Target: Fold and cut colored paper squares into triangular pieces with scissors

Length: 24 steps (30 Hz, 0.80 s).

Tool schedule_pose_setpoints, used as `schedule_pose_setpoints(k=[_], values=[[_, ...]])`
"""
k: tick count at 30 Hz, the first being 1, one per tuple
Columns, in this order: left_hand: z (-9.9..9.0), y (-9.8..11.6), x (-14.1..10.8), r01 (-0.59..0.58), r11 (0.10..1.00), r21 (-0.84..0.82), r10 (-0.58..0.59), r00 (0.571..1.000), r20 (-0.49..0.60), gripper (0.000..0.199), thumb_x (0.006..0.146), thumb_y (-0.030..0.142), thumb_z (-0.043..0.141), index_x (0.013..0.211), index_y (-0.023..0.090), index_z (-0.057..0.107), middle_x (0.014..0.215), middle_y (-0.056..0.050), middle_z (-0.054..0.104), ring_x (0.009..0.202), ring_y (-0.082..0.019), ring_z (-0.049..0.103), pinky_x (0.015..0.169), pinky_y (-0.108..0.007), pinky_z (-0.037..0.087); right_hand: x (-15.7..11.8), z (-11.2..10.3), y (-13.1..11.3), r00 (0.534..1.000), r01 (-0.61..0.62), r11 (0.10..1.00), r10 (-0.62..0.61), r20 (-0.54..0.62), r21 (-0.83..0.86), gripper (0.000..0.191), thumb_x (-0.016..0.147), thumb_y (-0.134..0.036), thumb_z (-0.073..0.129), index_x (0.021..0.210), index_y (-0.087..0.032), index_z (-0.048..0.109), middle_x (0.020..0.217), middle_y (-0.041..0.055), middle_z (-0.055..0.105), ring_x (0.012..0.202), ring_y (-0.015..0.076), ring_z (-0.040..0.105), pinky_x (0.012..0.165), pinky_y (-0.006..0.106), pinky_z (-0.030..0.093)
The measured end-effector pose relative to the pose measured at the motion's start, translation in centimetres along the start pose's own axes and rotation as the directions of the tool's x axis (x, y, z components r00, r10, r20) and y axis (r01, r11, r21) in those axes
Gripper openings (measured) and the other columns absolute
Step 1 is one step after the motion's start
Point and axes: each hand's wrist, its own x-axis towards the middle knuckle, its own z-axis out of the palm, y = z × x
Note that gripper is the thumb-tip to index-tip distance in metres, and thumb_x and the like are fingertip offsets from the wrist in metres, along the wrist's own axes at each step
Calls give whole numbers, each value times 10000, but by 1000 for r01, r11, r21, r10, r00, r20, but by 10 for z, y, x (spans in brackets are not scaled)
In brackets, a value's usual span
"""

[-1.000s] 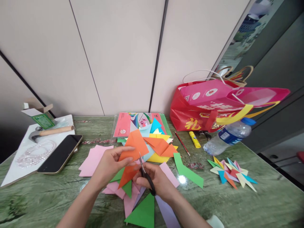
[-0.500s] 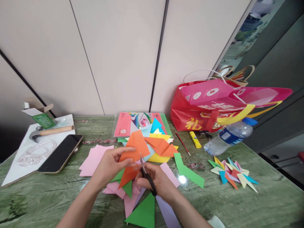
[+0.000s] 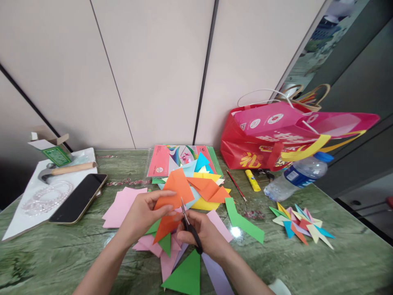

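The left hand (image 3: pixel 141 214) pinches the orange paper (image 3: pixel 176 186) between thumb and fingers, near the centre of the frame. The right hand (image 3: pixel 206 235) has its fingers closed around the black handles of the scissors (image 3: pixel 194 239), whose tips are at the lower right edge of this paper; whether the blades are parted, one cannot tell. Compared with half a second ago, hands, paper and scissors keep almost the same place. Just left of them lie pink sheets (image 3: pixel 123 209); on the right, apart, a green strip (image 3: pixel 245 223). Farther out, the table (image 3: pixel 322 268) shows its surface at lower left and lower right, and its right edge slants down beyond the paper stars (image 3: pixel 302 225).
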Motion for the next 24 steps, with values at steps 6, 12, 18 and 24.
schedule_pose_setpoints(k=[6,12,18,24], values=[[0,0,1,-25,994,108,28,999,-35,278,657,240,671,932,213,704,1015,-34,707,940,-236,642,791,-316,527,1,-1,1,1000,-6,1000,6,-9,-18,419,568,-388,781,848,-158,571,613,-52,508,541,90,440,513,216,350],[0,2,1,-31,990,137,36,999,-39,275,652,238,672,923,211,709,985,-38,717,929,-239,641,785,-315,520,0,-2,3,1000,1,1000,-1,-6,-16,427,553,-404,786,820,-157,564,610,-54,504,542,89,438,508,212,341],[0,4,0,-25,991,128,31,999,-38,280,646,246,667,921,214,711,949,-32,725,927,-246,641,790,-334,521,1,-2,3,1000,10,999,-10,-16,-38,452,518,-456,788,775,-165,557,591,-60,493,525,92,447,498,218,337],[1,4,1,-24,987,161,33,998,-54,272,642,247,667,908,217,713,943,-28,726,964,-249,625,800,-322,512,2,-3,4,1000,3,999,-3,-15,-34,496,498,-475,791,811,-168,559,584,-62,496,522,95,451,491,219,332]])
